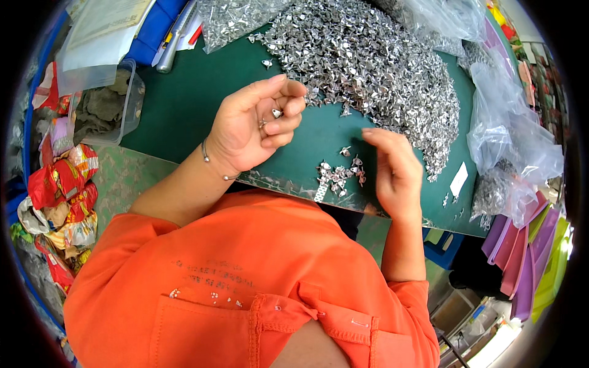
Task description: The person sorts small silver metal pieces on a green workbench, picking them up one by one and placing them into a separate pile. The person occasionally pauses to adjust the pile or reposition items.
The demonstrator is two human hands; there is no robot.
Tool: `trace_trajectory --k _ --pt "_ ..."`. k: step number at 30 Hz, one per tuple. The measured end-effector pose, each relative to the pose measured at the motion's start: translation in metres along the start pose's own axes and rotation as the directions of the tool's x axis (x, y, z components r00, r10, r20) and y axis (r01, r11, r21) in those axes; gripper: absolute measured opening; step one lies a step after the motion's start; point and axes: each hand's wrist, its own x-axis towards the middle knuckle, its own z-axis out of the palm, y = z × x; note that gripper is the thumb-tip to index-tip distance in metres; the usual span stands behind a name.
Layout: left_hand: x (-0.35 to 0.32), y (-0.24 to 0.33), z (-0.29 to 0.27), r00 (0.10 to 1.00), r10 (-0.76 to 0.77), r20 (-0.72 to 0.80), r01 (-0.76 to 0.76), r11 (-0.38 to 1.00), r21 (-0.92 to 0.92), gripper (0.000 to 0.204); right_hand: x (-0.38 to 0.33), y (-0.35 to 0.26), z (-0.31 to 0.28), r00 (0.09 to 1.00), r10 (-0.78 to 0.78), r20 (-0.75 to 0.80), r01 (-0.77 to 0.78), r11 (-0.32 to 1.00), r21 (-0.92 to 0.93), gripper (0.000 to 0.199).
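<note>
My left hand (254,122) is raised over the green table (178,104), palm turned up and fingers curled inward. Small shiny metal parts (277,113) lie among its fingers. To the right, my right hand (396,172) is held above the table edge, its fingers stretched out and loosely together; nothing shows in it. Between the hands, near the front edge, sits a small group of similar metal parts (338,178). Beyond both hands spreads a large heap of silvery metal pieces (368,67), each small and pointed in outline.
Clear plastic bags (503,122) stand along the right side. Far left are a clear plastic tub (132,104) with grey contents and a metal-handled tool (175,40). A white paper slip (459,179) lies right of the heap. Purple and pink bins (521,251) are at lower right.
</note>
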Motion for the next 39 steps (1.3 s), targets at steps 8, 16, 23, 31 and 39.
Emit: trace_trajectory --k 8,16,23,31,39 --pt "0.002 -0.001 -0.004 0.977 0.201 0.070 -0.184 0.964 -0.191 0.042 0.015 -0.009 -0.006 0.961 -0.155 0.228 0.149 0.988 0.044 0.047" --pt "-0.002 0.004 -0.009 0.968 0.247 0.035 -0.230 0.940 -0.253 0.041 0.067 -0.022 0.041 0.880 -0.337 0.334 0.382 0.921 -0.076 0.044" --pt "-0.002 0.002 -0.004 0.979 0.191 0.064 -0.173 0.961 -0.216 0.039 0.018 0.006 -0.005 1.000 -0.027 -0.011 0.028 0.998 0.057 0.042" --pt "-0.002 0.003 -0.007 0.984 0.171 0.055 -0.156 0.966 -0.207 0.036 0.003 0.005 0.004 0.984 0.044 -0.176 -0.053 0.997 -0.048 0.026" --pt "-0.001 0.003 -0.008 0.985 0.159 0.065 -0.143 0.969 -0.201 0.036 0.006 0.006 0.024 0.994 -0.015 -0.106 0.009 0.998 -0.054 0.022"
